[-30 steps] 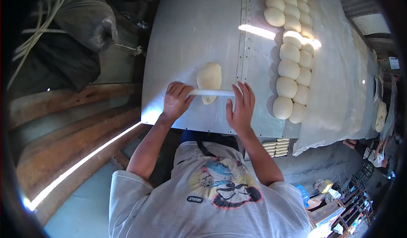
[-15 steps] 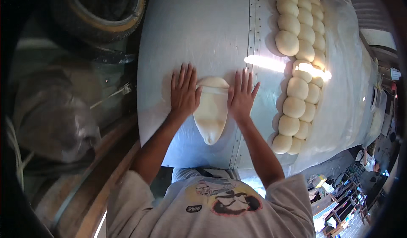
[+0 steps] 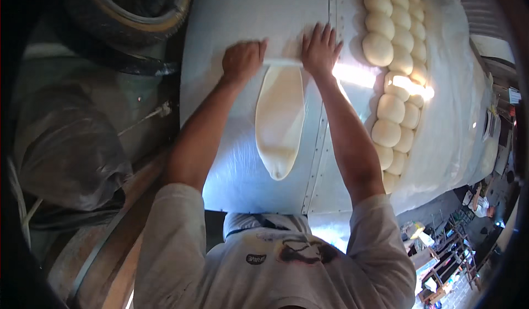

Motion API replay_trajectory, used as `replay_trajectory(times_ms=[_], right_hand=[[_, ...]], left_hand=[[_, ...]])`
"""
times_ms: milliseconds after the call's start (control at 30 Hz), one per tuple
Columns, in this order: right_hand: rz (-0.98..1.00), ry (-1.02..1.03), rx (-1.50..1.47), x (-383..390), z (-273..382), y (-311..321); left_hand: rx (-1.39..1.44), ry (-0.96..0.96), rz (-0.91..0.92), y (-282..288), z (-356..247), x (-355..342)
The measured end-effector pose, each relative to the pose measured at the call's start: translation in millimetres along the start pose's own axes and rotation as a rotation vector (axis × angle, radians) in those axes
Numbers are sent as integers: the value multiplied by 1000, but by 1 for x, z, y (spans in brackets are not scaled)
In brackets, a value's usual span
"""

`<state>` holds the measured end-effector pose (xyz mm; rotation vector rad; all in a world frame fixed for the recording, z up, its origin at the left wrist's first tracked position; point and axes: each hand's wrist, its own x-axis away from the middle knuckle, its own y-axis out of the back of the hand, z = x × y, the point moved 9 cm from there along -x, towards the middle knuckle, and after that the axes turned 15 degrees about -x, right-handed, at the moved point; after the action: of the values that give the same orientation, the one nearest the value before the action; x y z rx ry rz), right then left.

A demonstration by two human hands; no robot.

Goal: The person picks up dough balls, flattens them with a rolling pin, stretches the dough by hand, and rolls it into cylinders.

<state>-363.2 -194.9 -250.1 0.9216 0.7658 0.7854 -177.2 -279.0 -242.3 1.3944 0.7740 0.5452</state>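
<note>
A long, flattened piece of dough [image 3: 280,122] lies on the metal-topped table, narrowing to a small knob at its near end. Across its far end runs a thin pale rolling pin [image 3: 284,63]; its two ends are hidden at my hands. My left hand [image 3: 242,61] is at the pin's left end, slightly blurred, its fingers curled down over it. At the other end, my right hand [image 3: 320,50] rests with its palm on the pin and its fingers stretched forward and spread.
Several rows of round dough balls [image 3: 390,108] line the right side of the table [image 3: 231,144], beside a sheet of clear plastic [image 3: 449,88]. A riveted seam runs along the tabletop. Left of the table are a wheel [image 3: 138,20] and a dark plastic bag [image 3: 71,149].
Both hands and the rolling pin have moved away from me along the dough. The dough now looks longer and flatter. My left hand's fingers have gone from stretched out to curled.
</note>
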Motion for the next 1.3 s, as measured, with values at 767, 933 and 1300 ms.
replay_trajectory(times_ms=[767,933,1300], right_hand=[[316,110,-94,263,29,62],[377,229,-193,441,20,89],[206,-444,240,327,-140,141]], left_hand=[[-47,33,26,46,-72,245],[109,-60,234,65,-115,397],[444,187,-53,72,-37,302]])
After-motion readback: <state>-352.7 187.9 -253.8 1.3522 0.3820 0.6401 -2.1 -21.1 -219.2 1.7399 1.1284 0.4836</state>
